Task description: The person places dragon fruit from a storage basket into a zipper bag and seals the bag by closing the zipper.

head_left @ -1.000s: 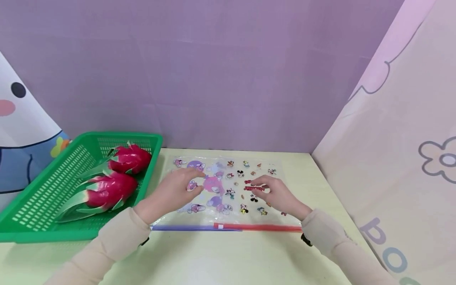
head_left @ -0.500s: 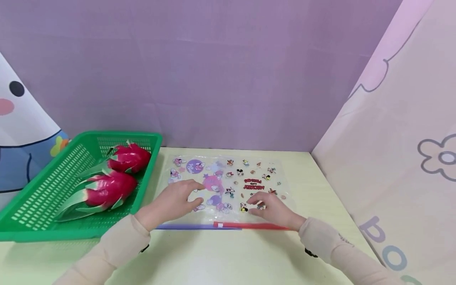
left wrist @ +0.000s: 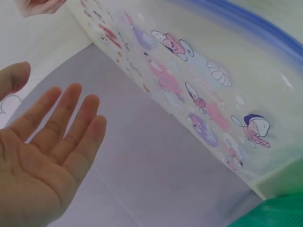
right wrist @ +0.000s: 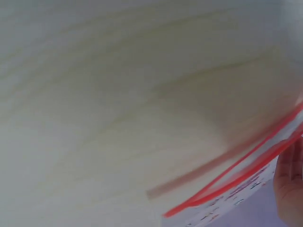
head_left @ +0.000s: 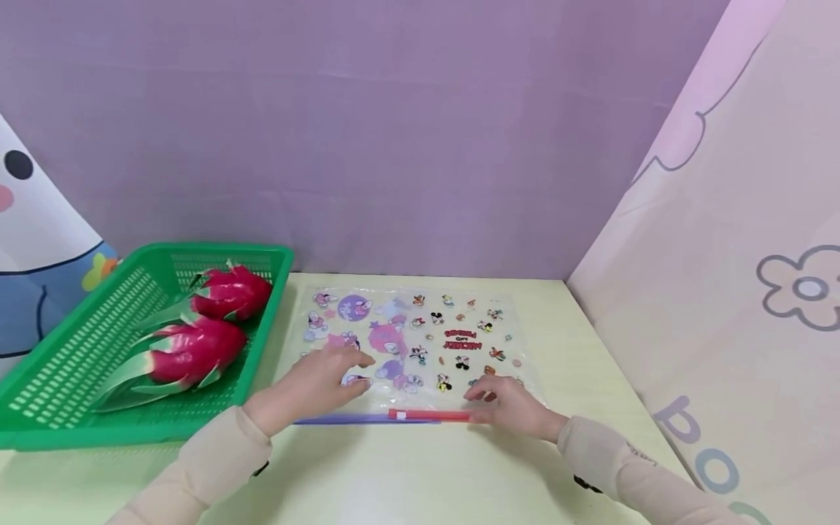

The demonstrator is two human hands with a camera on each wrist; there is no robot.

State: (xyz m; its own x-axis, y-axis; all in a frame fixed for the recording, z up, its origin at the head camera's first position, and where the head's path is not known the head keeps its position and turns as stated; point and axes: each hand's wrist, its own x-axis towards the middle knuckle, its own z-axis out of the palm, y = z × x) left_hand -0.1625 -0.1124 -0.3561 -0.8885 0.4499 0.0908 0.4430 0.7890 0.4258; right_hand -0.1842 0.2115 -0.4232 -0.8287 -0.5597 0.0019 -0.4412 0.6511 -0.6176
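Note:
Two clear printed zip bags lie flat, overlapping in the middle of the table. On the right is the Mickey-print zip bag (head_left: 459,343), edged by a red zip strip (head_left: 426,415) with a white slider. My right hand (head_left: 515,408) pinches that bag at its red edge; in the right wrist view the strip (right wrist: 236,182) bows upward, its two red lips apart beside the fingers. The purple-and-pink zip bag (head_left: 387,339) has a blue strip (head_left: 341,419). Over its left part my left hand (head_left: 311,386) hovers, thumb and fingers spread, holding nothing; the left wrist view shows its bare palm (left wrist: 42,165).
A green plastic basket (head_left: 267,332) stands at the left, close to my left forearm. Two dragon fruits with long green scales, the front one (head_left: 197,350) and the rear one (head_left: 236,292), lie in it. A purple cloth wall (head_left: 420,146) rises behind the table.
My right hand has moved from above the Mickey print toward me, down to the red strip, and taken hold there. My left hand has shifted slightly nearer. The head view has turned a little.

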